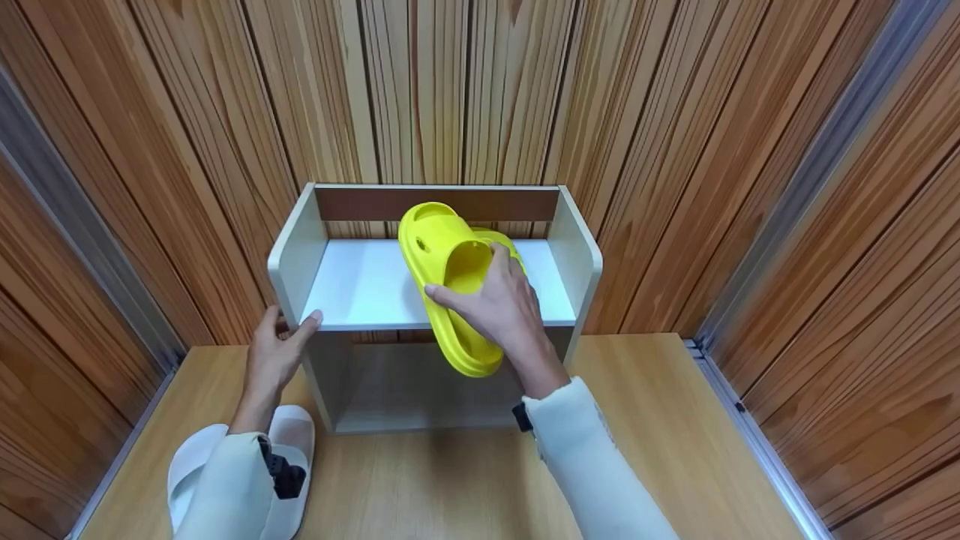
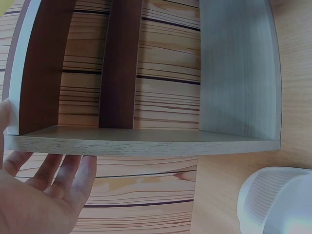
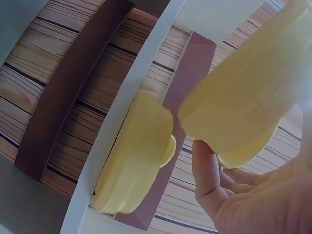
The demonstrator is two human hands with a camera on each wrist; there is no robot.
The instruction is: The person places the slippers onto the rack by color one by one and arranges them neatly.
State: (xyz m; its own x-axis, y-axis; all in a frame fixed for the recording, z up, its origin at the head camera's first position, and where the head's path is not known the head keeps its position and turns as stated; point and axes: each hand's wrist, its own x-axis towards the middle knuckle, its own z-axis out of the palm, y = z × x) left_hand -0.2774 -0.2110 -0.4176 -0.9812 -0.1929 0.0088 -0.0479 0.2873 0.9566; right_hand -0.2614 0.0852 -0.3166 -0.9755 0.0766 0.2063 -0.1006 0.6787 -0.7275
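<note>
Timber-plank walls (image 1: 465, 90) enclose a wood-grain floor (image 1: 637, 420) and two-tier shoe rack (image 1: 360, 289). One yellow clog (image 1: 431, 251) is above the upper shelf, grasped by the right hand (image 1: 504, 304); the left hand (image 1: 271, 360) grips the rack's side — the right-wrist view bares the second clog (image 3: 139, 156), on that shelf.

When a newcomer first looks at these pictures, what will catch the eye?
The bright yellow clog in the right grip stands out first, at the upper shelf of the shoe rack. Its matching clog rests on that shelf, behind it. At the head view's lower left, white slides lie on the floor beside the rack.
</note>
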